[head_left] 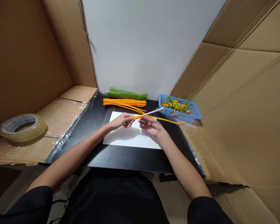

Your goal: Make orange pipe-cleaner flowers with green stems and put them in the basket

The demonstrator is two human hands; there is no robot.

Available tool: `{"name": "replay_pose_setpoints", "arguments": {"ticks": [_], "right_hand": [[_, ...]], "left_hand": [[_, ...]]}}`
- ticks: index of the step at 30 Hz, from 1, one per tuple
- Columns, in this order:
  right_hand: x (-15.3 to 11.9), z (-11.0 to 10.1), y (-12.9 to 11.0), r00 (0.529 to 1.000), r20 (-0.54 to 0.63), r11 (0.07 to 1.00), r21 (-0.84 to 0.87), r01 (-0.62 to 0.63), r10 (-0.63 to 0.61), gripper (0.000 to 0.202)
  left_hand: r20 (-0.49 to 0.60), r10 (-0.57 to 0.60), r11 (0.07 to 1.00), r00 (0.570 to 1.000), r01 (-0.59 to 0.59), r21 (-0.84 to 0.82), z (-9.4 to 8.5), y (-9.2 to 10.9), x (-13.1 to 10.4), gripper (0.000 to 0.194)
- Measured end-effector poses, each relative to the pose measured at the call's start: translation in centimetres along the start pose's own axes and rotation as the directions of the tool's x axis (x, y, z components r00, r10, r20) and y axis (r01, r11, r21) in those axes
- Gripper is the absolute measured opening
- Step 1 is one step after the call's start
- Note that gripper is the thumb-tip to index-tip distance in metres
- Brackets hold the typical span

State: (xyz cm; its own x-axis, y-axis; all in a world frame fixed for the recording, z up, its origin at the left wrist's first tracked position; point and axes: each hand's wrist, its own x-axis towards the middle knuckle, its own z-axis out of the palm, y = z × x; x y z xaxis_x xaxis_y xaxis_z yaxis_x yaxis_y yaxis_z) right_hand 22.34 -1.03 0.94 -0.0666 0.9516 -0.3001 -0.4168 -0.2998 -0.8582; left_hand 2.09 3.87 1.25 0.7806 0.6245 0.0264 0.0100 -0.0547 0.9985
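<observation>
Above a white sheet of paper (133,139), my left hand (122,120) pinches the near end of a thin wooden stick (154,111). An orange pipe cleaner (170,120) is coiled round that end of the stick, and its loose tail runs out to the right. My right hand (151,126) is closed at the pipe cleaner just right of the coil, its fingertips partly hidden. Behind the hands lie a bundle of orange pipe cleaners (123,102) and a bundle of green pipe cleaners (128,94).
At the back right a blue plastic basket (196,111) holds several small orange pieces with green stems. A roll of clear tape (35,130) rests on the cardboard ledge at left. Cardboard walls (245,102) flank the black table (121,157), with a white panel behind.
</observation>
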Motion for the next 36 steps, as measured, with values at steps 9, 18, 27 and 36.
{"name": "replay_pose_setpoints", "arguments": {"ticks": [9,18,27,36], "right_hand": [[-0.3,-0.4,-0.4,0.984,0.157,0.909,-0.417,-0.015,0.089,0.033],[0.4,-1.2,-0.5,0.94,0.04,0.704,-0.651,0.282,-0.339,0.041],[0.3,0.8,1.3,0.869,-0.029,0.732,-0.553,0.398,-0.495,0.042],[-0.1,1.5,1.5,0.953,-0.09,0.928,-0.271,0.255,-0.288,0.034]], "left_hand": [[0.293,-0.008,0.727,0.956,-0.195,0.658,-2.2,1.7,-0.8,0.048],[-0.142,0.121,0.109,0.982,0.129,0.986,0.1,-0.3,0.0,0.033],[-0.543,0.197,0.489,0.817,0.398,0.776,1.6,-1.3,0.2,0.038],[-0.567,-0.086,0.995,0.819,0.048,-0.082,2.5,-1.5,1.2,0.042]]}}
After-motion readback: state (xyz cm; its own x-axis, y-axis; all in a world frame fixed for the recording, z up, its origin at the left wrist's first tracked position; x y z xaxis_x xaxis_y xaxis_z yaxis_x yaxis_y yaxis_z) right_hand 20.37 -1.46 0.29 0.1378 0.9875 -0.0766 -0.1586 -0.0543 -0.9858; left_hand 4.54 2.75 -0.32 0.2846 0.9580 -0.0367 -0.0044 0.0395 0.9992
